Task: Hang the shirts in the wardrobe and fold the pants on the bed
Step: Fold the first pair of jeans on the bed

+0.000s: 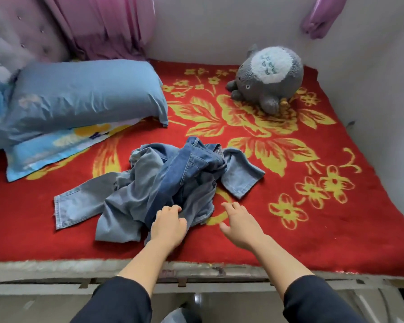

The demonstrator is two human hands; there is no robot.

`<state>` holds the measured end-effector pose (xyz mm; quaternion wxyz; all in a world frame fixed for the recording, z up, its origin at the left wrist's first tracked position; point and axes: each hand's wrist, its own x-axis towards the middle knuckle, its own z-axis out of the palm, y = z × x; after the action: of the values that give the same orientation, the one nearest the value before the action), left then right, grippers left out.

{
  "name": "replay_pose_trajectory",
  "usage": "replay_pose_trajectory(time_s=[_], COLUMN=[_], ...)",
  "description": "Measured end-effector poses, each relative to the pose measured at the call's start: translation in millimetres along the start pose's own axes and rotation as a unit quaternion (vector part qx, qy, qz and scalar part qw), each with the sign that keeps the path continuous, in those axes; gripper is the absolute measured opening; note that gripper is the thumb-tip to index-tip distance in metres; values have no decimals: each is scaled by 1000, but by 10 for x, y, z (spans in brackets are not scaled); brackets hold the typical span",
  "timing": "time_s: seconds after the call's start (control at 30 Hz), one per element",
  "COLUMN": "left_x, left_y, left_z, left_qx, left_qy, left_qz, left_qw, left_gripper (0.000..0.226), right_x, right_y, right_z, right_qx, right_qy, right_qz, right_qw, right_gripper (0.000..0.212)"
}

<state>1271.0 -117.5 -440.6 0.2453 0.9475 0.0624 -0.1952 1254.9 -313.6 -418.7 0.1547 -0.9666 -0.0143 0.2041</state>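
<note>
**On the bed: a denim heap with two hands at its near edge**

At the middle of the bed (pixel 56 270), on a red blanket (pixel 324 234) with yellow flowers, the pants (pixel 173 180) lie unfolded in a crumpled heap. Lighter and darker blue denim are tangled together (whether that is one pair or more cannot be told). One leg trails out flat to the left and ends in a frayed cuff. Another cuff pokes out on the right side of the pile.

Both arms reach in from the near side, with dark sleeves (pixel 119 299) pushed up the forearms. The left hand (pixel 169 226) lies over the nearest fold of the pants, its fingers (pixel 173 209) bent down onto the cloth. Whether they actually pinch the denim cannot be told. The right hand (pixel 240 223) is over the bare blanket just beside the heap's right edge. Its fingers are loosely spread, the thumb is out to the side, and it holds nothing.

Toward the head of the bed, at the left, a plain blue pillow (pixel 86 96) rests on a patterned pillow (pixel 56 148). Behind them are a tufted headboard (pixel 14 36) and a pink curtain (pixel 107 24). A grey plush toy (pixel 268 80) lies tipped over in the far right corner, well apart from the pants.
</note>
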Motion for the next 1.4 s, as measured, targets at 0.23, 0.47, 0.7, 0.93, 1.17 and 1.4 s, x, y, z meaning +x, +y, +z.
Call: replay_pose_trajectory(time_s=[0.23, 0.47, 0.7, 0.93, 1.17, 1.4], left_x=[1127, 2097, 2964, 2932, 2391, 1865], left_y=[236, 636, 1002, 888, 582, 470], left_z=[-171, -223, -55, -94, -445, -867], left_qx=[-39, -70, 26, -184, -369, -483], left_qy=[43, 120, 37, -61, -245, -226], left_qz=[0, -1, -95, -10, -53, -100], left_qw=[998, 990, 994, 981, 895, 840], left_gripper=[37, 43, 81, 40, 43, 25], right_x=[1130, 2134, 2894, 3200, 3171, 3023], right_y=[147, 464, 863, 1128, 1204, 1099], right_z=[-159, -296, -261, -103, -8, -174], right_qx=[28, 51, 70, 54, -43, -80], right_qy=[-35, -77, -90, -80, -101, -92], right_qz=[6, 6, 30, 15, -25, 21], right_qw=[999, 996, 993, 995, 994, 992], right_gripper=[55, 52, 54, 78, 58, 11])
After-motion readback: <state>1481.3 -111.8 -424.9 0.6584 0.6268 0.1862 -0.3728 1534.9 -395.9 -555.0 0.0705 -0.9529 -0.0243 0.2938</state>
